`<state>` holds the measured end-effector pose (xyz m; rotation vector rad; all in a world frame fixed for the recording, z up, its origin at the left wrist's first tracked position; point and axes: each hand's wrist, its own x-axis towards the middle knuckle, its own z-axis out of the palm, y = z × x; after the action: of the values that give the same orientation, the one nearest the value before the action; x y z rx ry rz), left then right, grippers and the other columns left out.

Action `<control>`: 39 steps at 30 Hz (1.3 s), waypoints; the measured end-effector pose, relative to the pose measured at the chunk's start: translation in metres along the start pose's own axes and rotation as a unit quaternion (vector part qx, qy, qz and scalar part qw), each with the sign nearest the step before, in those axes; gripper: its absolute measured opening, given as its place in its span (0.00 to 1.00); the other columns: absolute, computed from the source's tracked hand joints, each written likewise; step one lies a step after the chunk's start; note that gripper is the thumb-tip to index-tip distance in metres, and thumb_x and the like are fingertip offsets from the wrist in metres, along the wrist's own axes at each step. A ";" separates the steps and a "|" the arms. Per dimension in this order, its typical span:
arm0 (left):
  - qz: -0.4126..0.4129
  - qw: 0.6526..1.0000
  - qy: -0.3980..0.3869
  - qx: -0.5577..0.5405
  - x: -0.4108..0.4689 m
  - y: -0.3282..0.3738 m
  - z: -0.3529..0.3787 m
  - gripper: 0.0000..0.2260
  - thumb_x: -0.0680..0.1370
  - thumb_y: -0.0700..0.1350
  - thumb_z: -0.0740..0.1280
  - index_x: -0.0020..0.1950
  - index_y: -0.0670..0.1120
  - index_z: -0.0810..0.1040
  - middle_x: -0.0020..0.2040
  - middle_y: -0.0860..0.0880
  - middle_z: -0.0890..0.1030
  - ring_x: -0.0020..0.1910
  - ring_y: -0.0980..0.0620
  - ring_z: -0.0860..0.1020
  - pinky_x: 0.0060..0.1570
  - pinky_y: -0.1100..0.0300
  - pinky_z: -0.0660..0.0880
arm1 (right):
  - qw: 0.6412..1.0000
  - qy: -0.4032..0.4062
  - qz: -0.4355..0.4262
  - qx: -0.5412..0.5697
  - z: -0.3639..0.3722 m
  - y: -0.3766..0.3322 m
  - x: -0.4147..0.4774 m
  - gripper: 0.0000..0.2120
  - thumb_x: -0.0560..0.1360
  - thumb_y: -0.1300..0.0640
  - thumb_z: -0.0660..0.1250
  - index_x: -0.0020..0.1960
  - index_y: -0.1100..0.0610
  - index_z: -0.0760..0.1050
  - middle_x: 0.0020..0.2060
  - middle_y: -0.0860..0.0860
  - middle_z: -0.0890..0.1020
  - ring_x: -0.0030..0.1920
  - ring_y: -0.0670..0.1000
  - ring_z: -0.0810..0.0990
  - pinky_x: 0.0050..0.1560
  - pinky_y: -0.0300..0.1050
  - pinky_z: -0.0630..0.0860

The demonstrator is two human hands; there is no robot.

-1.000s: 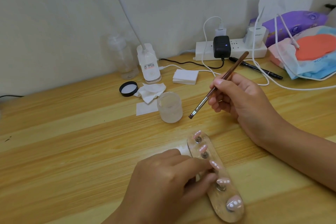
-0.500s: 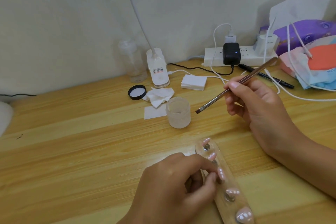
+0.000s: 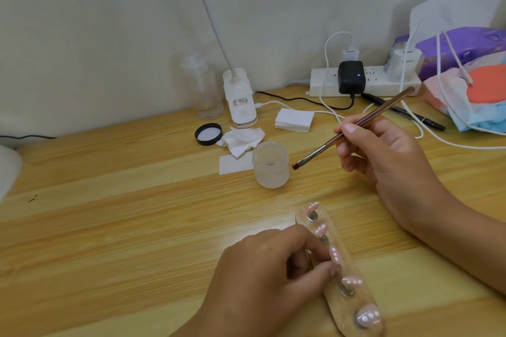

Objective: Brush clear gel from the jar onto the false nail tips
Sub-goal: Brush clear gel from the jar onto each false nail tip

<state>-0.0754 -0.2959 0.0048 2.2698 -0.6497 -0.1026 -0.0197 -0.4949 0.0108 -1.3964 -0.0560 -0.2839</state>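
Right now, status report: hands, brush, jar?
Right hand grips brush, bristles just beside open jar, not in it. Left hand pinches holder at middle tip. Nothing between brush and jar.

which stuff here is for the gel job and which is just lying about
For the job: brush in right hand; open gel jar; nail tips on their holder, held by left hand; black lid.
Lying about: power strip, pen, clear bottle, tissue packs.
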 end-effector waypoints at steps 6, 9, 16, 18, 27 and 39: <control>-0.070 0.989 -0.012 -0.127 0.002 0.001 -0.002 0.06 0.69 0.56 0.75 0.41 0.58 0.81 0.26 0.60 0.75 0.26 0.61 0.70 0.33 0.65 0.66 | 1.000 0.000 0.003 0.000 -0.001 0.000 0.000 0.10 0.79 0.57 0.65 0.45 0.48 0.82 0.32 0.48 0.81 0.35 0.43 0.78 0.35 0.35 0.76; -0.069 0.983 -0.017 -0.172 0.001 0.002 -0.004 0.06 0.68 0.54 0.76 0.40 0.56 0.82 0.26 0.58 0.75 0.25 0.61 0.68 0.31 0.66 0.66 | 1.000 0.003 0.003 -0.002 -0.001 0.000 -0.001 0.08 0.79 0.58 0.65 0.46 0.50 0.81 0.32 0.47 0.80 0.34 0.44 0.78 0.35 0.36 0.76; -0.044 0.922 0.115 -0.366 0.006 0.001 -0.017 0.08 0.64 0.53 0.74 0.39 0.51 0.82 0.38 0.50 0.84 0.36 0.55 0.79 0.36 0.69 0.74 | 1.000 0.010 -0.024 0.001 -0.001 -0.001 -0.002 0.10 0.80 0.61 0.63 0.47 0.50 0.81 0.34 0.48 0.81 0.36 0.44 0.78 0.35 0.36 0.76; -0.046 0.906 0.103 -0.408 0.011 -0.002 -0.020 0.08 0.65 0.50 0.74 0.41 0.50 0.83 0.43 0.48 0.86 0.42 0.54 0.83 0.38 0.69 0.76 | 0.999 0.005 -0.045 -0.008 -0.001 -0.002 -0.002 0.12 0.80 0.63 0.61 0.46 0.50 0.81 0.35 0.47 0.81 0.38 0.45 0.79 0.36 0.37 0.76; -0.079 0.847 0.129 -0.509 0.019 -0.015 -0.023 0.08 0.63 0.48 0.74 0.41 0.52 0.84 0.41 0.55 0.81 0.39 0.60 0.77 0.41 0.68 0.75 | 0.993 -0.030 -0.101 -0.043 0.001 0.001 -0.007 0.10 0.78 0.62 0.63 0.50 0.51 0.80 0.40 0.50 0.81 0.43 0.49 0.78 0.40 0.38 0.76; -0.126 0.789 0.142 -0.585 0.027 -0.016 -0.027 0.04 0.73 0.45 0.68 0.44 0.51 0.83 0.51 0.53 0.83 0.55 0.46 0.82 0.48 0.59 0.80 | 0.983 -0.057 -0.140 -0.100 0.002 0.002 -0.012 0.11 0.78 0.58 0.62 0.56 0.50 0.81 0.43 0.50 0.81 0.45 0.47 0.78 0.45 0.37 0.76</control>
<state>-0.0382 -0.2816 0.0162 1.0884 -0.0241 -0.2137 -0.0307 -0.4904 0.0073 -1.6042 -0.3281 -0.4522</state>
